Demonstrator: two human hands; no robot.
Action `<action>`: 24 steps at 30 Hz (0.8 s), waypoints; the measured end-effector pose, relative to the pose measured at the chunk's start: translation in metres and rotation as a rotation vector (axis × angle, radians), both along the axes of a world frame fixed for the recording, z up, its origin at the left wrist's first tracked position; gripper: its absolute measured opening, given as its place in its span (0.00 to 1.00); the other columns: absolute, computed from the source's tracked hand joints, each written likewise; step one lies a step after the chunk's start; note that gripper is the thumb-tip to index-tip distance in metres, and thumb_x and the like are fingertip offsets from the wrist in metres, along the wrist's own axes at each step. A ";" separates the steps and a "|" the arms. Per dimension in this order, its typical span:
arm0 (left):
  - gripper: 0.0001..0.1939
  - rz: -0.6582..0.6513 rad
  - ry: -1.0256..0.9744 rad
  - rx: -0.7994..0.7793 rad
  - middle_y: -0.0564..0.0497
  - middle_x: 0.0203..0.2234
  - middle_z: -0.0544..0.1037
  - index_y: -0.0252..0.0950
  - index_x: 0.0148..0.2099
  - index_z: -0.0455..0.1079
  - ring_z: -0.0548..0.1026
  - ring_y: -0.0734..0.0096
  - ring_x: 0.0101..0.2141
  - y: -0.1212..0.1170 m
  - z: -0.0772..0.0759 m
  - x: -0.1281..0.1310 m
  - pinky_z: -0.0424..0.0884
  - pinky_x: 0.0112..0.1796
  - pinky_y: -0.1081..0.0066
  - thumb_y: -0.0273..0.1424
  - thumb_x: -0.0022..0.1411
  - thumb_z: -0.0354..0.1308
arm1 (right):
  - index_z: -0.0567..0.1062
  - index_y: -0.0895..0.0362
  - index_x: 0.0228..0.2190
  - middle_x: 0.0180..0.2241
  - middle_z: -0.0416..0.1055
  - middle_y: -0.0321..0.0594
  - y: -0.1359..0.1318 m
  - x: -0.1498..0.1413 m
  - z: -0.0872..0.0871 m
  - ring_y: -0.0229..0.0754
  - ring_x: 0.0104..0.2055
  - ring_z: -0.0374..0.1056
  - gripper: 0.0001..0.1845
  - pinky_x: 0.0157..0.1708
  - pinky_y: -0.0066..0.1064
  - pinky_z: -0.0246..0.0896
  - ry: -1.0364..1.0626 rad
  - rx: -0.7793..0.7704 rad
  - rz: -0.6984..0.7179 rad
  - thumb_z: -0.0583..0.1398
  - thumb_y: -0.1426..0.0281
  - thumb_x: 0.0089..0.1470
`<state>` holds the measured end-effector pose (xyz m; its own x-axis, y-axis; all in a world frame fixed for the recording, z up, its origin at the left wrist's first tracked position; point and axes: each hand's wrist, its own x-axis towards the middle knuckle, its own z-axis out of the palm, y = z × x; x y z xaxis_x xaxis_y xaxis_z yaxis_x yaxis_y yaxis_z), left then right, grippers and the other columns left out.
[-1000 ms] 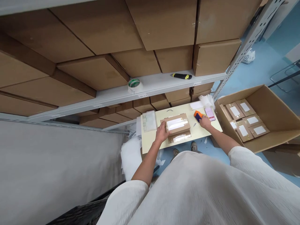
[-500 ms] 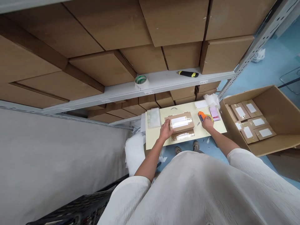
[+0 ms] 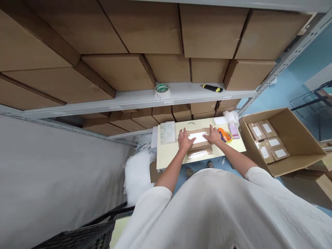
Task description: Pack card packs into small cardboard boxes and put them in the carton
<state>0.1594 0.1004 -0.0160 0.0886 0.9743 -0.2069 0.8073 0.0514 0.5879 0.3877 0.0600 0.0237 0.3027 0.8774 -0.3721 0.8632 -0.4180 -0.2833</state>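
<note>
A small cardboard box point(image 3: 201, 145) with a white label lies on the pale yellow tabletop point(image 3: 167, 157). My left hand point(image 3: 185, 141) grips its left end, thumb on the label. At the other end, my right hand point(image 3: 213, 136) holds the box with its thumb also on top. Just right of that hand lies an orange and blue tape dispenser point(image 3: 224, 134) with a yellow roll edge. Close to the box's near side is another taped cardboard piece point(image 3: 199, 153); whether it is a separate box is unclear.
A large open carton point(image 3: 306, 138) at right holds several labelled boxes. Above the table, a metal shelf point(image 3: 181, 90) carries stacked cartons, a tape roll point(image 3: 162, 90) and a utility knife point(image 3: 212, 88). White packing material point(image 3: 137, 180) is at left; a black crate point(image 3: 77, 238) stands lower left.
My right hand has let go of the tape dispenser on the table and moved left onto the box's right end. My left hand stays at the left end, thumb now over the label.
</note>
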 end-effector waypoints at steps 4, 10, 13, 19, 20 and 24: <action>0.46 0.052 -0.131 -0.093 0.31 0.73 0.65 0.38 0.80 0.53 0.67 0.37 0.70 0.002 -0.010 -0.025 0.66 0.66 0.48 0.47 0.68 0.65 | 0.51 0.56 0.78 0.69 0.64 0.62 -0.001 0.021 -0.006 0.65 0.67 0.68 0.51 0.61 0.49 0.66 0.068 0.001 -0.051 0.58 0.42 0.68; 0.31 0.076 -0.291 -0.156 0.36 0.60 0.80 0.39 0.76 0.61 0.78 0.48 0.60 -0.002 -0.005 -0.032 0.72 0.60 0.53 0.39 0.76 0.53 | 0.57 0.59 0.77 0.61 0.77 0.57 -0.005 0.032 -0.011 0.60 0.63 0.73 0.39 0.63 0.46 0.66 0.185 0.024 -0.045 0.53 0.57 0.73; 0.29 0.089 -0.326 -0.078 0.38 0.59 0.80 0.40 0.76 0.63 0.78 0.49 0.58 0.001 0.012 -0.023 0.73 0.59 0.54 0.38 0.77 0.51 | 0.58 0.58 0.76 0.61 0.77 0.56 -0.003 0.031 -0.002 0.62 0.62 0.74 0.39 0.64 0.51 0.66 0.203 0.169 -0.079 0.52 0.56 0.72; 0.30 0.121 -0.444 0.131 0.39 0.62 0.75 0.43 0.77 0.61 0.76 0.52 0.58 0.017 0.056 -0.009 0.72 0.61 0.55 0.41 0.77 0.52 | 0.60 0.56 0.75 0.62 0.72 0.58 0.006 0.035 0.030 0.64 0.63 0.69 0.40 0.65 0.58 0.64 0.218 0.539 -0.081 0.50 0.48 0.72; 0.31 0.126 -0.459 0.152 0.39 0.62 0.74 0.43 0.77 0.61 0.76 0.52 0.59 0.018 0.059 -0.009 0.71 0.61 0.55 0.41 0.77 0.53 | 0.61 0.55 0.75 0.62 0.72 0.57 0.004 0.035 0.032 0.64 0.63 0.69 0.40 0.64 0.57 0.65 0.223 0.567 -0.079 0.50 0.47 0.72; 0.32 0.157 -0.509 0.164 0.39 0.64 0.71 0.45 0.77 0.59 0.74 0.53 0.60 0.009 0.054 -0.010 0.70 0.63 0.55 0.46 0.77 0.54 | 0.64 0.54 0.70 0.63 0.70 0.56 -0.015 0.032 0.020 0.59 0.63 0.68 0.35 0.63 0.54 0.67 0.279 0.661 -0.044 0.49 0.47 0.73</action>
<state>0.1497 0.1098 0.0379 -0.0113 0.9997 -0.0203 0.4095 0.0231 0.9120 0.4193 0.0454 0.0436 0.3145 0.9350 0.1641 0.7080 -0.1159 -0.6967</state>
